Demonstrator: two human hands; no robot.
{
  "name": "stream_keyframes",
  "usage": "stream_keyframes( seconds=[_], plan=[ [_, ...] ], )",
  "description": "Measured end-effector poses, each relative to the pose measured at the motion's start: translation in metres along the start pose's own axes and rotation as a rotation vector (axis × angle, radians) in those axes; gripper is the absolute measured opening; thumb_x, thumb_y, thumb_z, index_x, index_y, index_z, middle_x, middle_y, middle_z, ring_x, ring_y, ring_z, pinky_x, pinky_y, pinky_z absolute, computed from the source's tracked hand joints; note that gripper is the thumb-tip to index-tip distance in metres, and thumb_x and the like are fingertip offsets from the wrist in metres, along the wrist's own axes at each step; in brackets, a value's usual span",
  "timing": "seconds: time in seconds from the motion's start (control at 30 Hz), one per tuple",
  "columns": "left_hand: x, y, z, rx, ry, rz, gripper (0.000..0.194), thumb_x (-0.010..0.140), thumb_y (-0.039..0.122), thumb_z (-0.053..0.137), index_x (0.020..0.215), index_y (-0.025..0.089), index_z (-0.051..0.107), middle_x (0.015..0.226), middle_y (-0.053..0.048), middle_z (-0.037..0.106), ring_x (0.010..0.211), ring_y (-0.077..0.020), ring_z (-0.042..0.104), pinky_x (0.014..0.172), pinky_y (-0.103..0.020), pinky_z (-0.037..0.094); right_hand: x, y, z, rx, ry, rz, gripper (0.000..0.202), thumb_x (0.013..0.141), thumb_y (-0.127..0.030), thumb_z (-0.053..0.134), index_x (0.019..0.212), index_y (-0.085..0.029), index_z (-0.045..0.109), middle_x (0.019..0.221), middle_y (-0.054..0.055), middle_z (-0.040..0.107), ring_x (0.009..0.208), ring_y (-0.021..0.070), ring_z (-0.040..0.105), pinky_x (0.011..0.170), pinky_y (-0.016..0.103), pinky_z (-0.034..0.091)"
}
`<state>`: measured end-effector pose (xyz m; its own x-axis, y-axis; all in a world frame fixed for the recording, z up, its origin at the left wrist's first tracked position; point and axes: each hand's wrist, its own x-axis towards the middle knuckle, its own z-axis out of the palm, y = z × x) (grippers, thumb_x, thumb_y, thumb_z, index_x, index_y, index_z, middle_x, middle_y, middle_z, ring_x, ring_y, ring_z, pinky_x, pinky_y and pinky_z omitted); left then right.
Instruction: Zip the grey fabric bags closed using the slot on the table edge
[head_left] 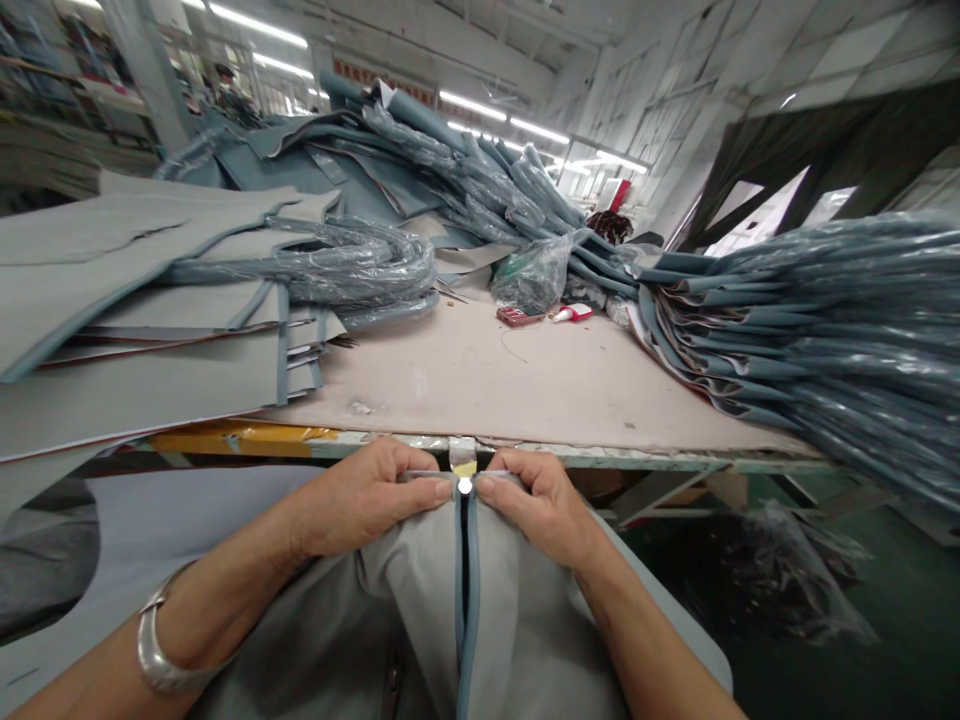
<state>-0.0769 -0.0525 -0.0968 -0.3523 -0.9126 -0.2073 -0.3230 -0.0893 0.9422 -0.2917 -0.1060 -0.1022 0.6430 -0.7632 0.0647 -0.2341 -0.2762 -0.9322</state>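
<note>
Both hands grip a grey fabric piece [420, 570] at its top edge, close to the table's front. My left hand [382, 490] pinches it just left of a slit edged with blue-grey binding [469, 600]. My right hand [532, 500] pinches the fabric on the other side of that slit. Between the two thumbs a small bright spot [465, 485] shows at the slit's top; I cannot tell what it is. A silver bangle [157, 640] circles my left wrist. The rest of the fabric hangs down towards me.
Stacked grey panels with blue edging [187, 355] lie on the table [465, 380] at left. Plastic-wrapped blue-grey bundles [825, 330] overhang its right side. Further back lie a red phone-like device [519, 316], a small red-and-white bottle [574, 313] and a plastic bag [536, 270].
</note>
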Motion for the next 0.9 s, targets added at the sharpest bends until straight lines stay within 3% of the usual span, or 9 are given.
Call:
stream_keyframes(
  seconds=[0.17, 0.3, 0.47, 0.9],
  plan=[
    [0.001, 0.002, -0.001, -0.039, -0.008, 0.010, 0.045, 0.081, 0.057, 0.061, 0.064, 0.018, 0.046, 0.060, 0.006, 0.032, 0.055, -0.0085, 0.025, 0.048, -0.021, 0.020, 0.003, -0.002, -0.001, 0.031, -0.016, -0.007, 0.032, 0.080, -0.044, 0.061, 0.064, -0.017, 0.054, 0.057, -0.005, 0.037, 0.056, 0.0095, 0.030, 0.052, 0.024, 0.023],
    [0.000, -0.002, 0.000, -0.043, -0.005, -0.028, 0.046, 0.080, 0.058, 0.064, 0.066, 0.017, 0.050, 0.060, 0.005, 0.034, 0.056, -0.0086, 0.025, 0.048, -0.022, 0.018, 0.002, 0.000, -0.005, 0.047, -0.088, 0.071, 0.034, 0.079, -0.047, 0.063, 0.065, -0.017, 0.055, 0.057, -0.005, 0.036, 0.055, 0.0094, 0.029, 0.052, 0.025, 0.022],
    [0.000, -0.007, 0.003, -0.096, -0.005, -0.031, 0.053, 0.077, 0.063, 0.067, 0.061, 0.018, 0.044, 0.059, 0.006, 0.030, 0.056, -0.0083, 0.022, 0.048, -0.023, 0.016, 0.002, 0.002, -0.008, 0.054, -0.134, 0.097, 0.031, 0.075, -0.044, 0.066, 0.064, -0.015, 0.058, 0.058, -0.004, 0.037, 0.058, 0.0098, 0.031, 0.053, 0.025, 0.022],
    [0.003, -0.004, 0.004, -0.147, 0.037, -0.063, 0.050, 0.072, 0.062, 0.071, 0.064, 0.016, 0.052, 0.061, 0.005, 0.037, 0.058, -0.0092, 0.027, 0.050, -0.021, 0.021, 0.003, -0.001, -0.001, 0.158, -0.057, 0.151, 0.029, 0.071, -0.042, 0.068, 0.063, -0.016, 0.056, 0.055, -0.006, 0.036, 0.054, 0.0085, 0.026, 0.051, 0.024, 0.020]
  ],
)
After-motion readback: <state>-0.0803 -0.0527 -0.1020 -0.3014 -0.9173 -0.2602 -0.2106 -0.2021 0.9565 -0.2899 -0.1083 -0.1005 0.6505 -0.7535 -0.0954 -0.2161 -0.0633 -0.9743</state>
